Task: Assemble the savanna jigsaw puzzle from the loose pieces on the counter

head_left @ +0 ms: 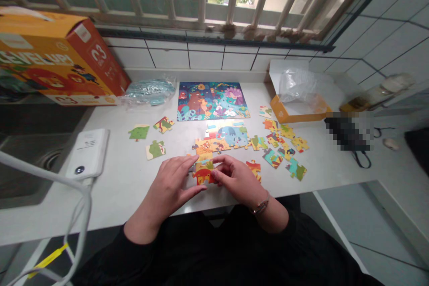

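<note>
Puzzle pieces, “LEVEL UP!” box

Loose plain-black long-sleeved top on the person, torso and arms all one black from where I'm standing. Left black sleeve ends partway down the forearm, well behind the left hand and its fingertips. Right black sleeve same deal, stops behind the right hand. Both hands bare. Thin shiny bracelet, looks multi-strand, round the right wrist, between grip and sleeve. Bare forearm shows behind it. Bracelet's finer detail too small to read.
</note>
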Tool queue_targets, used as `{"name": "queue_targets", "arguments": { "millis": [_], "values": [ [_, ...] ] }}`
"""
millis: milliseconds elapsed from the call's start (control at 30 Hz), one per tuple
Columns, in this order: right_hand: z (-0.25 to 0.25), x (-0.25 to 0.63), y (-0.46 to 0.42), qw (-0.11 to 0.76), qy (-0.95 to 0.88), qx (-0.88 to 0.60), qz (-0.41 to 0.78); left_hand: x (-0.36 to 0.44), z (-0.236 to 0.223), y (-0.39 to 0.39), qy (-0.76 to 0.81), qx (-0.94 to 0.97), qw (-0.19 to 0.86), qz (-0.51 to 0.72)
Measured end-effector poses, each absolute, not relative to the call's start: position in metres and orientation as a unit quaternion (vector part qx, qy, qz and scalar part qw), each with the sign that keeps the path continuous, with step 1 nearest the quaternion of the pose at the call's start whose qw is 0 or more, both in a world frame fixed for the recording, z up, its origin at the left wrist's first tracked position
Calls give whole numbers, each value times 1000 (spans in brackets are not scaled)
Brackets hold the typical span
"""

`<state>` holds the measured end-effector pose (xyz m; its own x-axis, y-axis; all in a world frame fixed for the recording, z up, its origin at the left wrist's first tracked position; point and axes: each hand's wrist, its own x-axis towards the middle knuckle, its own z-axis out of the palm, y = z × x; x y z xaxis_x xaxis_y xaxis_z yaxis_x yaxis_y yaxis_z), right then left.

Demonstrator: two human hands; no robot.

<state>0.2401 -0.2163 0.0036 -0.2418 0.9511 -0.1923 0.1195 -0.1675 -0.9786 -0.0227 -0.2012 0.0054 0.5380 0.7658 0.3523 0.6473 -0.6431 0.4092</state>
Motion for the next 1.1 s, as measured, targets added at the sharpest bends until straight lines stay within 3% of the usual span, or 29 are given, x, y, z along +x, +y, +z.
{"name": "queue_targets", "arguments": {
  "millis": [300, 500, 600, 833, 1100],
  "values": [
    [12, 267, -221, 369, -592, -549, 461, -24, -2, -195, 396, 877, 106, 251],
    [21, 402, -216, 347, -516, -769, 148, -21, -2, -193, 425, 867, 113, 236],
    [21, 474, -225, 288, -430, -855, 25, -18, 0, -192, 428, 864, 103, 242],
    [-3, 530, -249, 142, -386, -911, 5, -18, -3, -189, 420, 868, 94, 248],
    [-11, 513, -248, 145, -453, -876, -76, -17, 0, -190, 397, 888, 82, 215]
  ]
}}
